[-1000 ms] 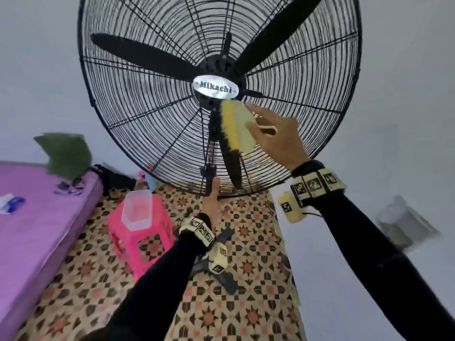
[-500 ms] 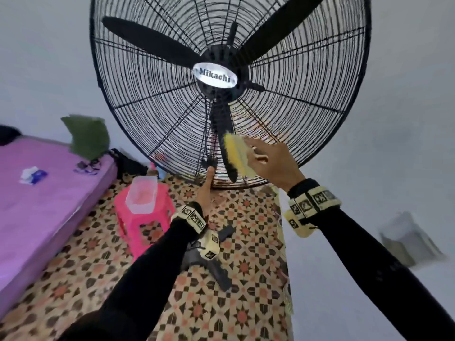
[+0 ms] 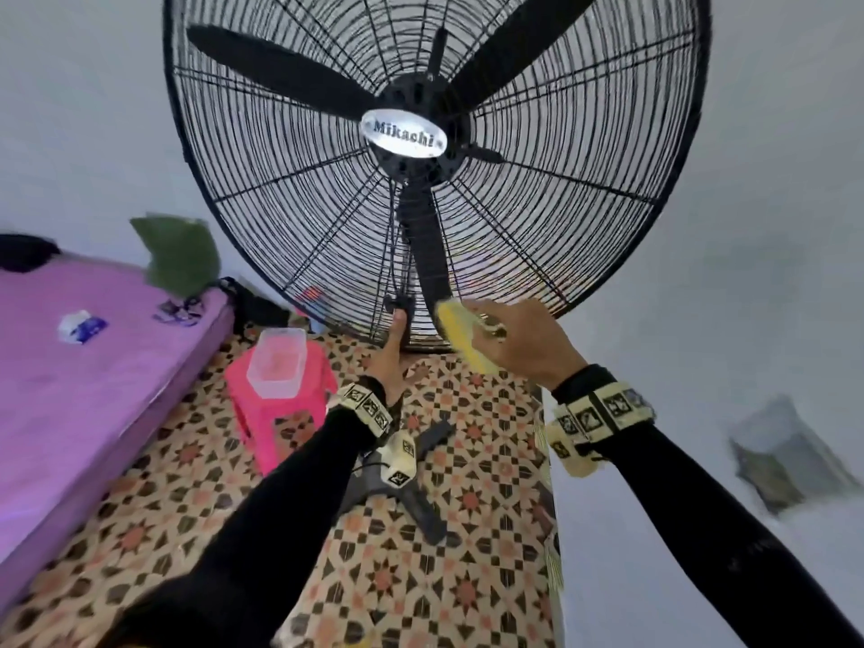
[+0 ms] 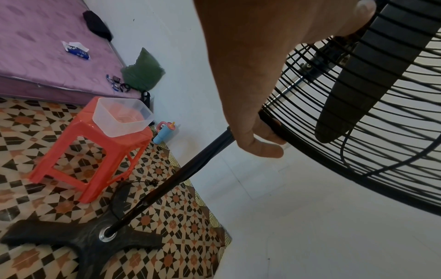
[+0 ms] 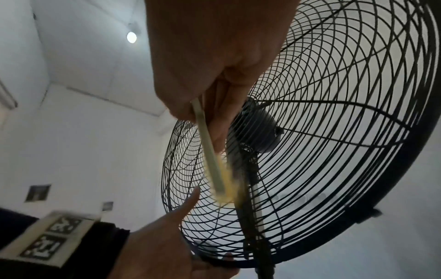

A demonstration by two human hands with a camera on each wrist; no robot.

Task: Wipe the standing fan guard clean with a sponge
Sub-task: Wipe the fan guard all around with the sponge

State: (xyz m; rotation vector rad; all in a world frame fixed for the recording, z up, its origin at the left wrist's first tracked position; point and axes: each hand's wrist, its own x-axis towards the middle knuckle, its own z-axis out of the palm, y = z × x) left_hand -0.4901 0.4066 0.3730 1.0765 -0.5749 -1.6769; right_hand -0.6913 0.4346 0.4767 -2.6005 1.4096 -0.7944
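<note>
The black wire fan guard fills the upper middle of the head view, with black blades and a silver badge behind it. My right hand holds a yellow sponge against the guard's lower rim, just right of the downward blade. In the right wrist view the sponge is blurred against the guard. My left hand grips the guard's bottom rim where the pole meets it, thumb pointing up along the wires.
A pink stool with a clear plastic tub stands left of the fan. A purple mattress lies at far left with a green pillow. The fan's black cross base sits on patterned floor. A blue cup stands by the wall.
My right hand has drawn the sponge down the guard, from just below the badge to the lower rim. My left hand has kept its hold at the bottom of the guard.
</note>
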